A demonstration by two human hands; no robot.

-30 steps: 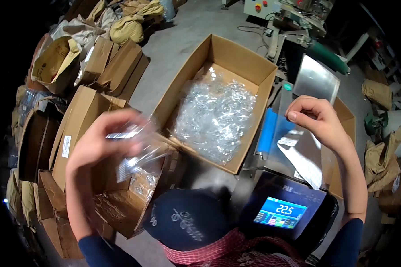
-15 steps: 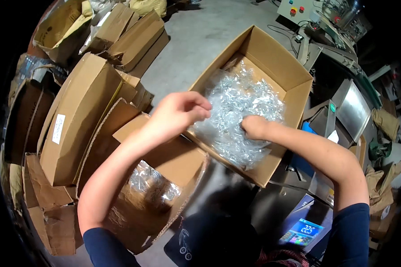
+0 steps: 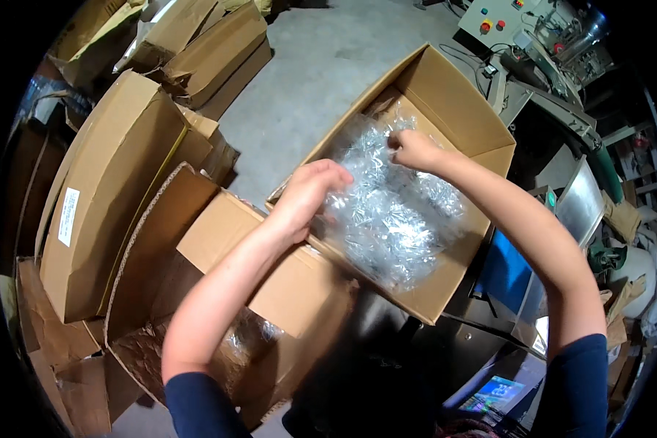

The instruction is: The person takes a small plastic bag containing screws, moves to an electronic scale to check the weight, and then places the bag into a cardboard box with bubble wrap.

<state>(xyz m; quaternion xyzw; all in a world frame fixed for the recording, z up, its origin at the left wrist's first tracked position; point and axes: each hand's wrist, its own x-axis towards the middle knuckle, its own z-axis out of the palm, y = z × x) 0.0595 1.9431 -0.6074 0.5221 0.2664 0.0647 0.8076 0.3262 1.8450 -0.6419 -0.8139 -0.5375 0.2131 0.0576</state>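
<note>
A tall open cardboard box (image 3: 466, 120) stands in front of me, tilted in view. Inside it lie clear plastic bags (image 3: 387, 233) full of small shiny metal pieces, too small to name surely. My right hand (image 3: 416, 152) reaches over the box with its fingers closed on the plastic of a bag at the far part of the heap. At the box's left wall is my left hand (image 3: 308, 191), its fingers bent over the bags' near-left side. Blur and the hand itself hide its thumb and whether it grips any plastic.
Left of the box, a lower open carton (image 3: 197, 219) holds more clear bags (image 3: 252, 332). Several brown cartons (image 3: 109, 197) are stacked at far left. A scale display (image 3: 495, 394) glows at lower right. Machinery with a control panel (image 3: 493, 22) stands at the back right.
My right hand has moved away from me across the heap, the bag plastic shifting with it. My left hand has come lower, onto the bags' left edge. The view has shifted slightly.
</note>
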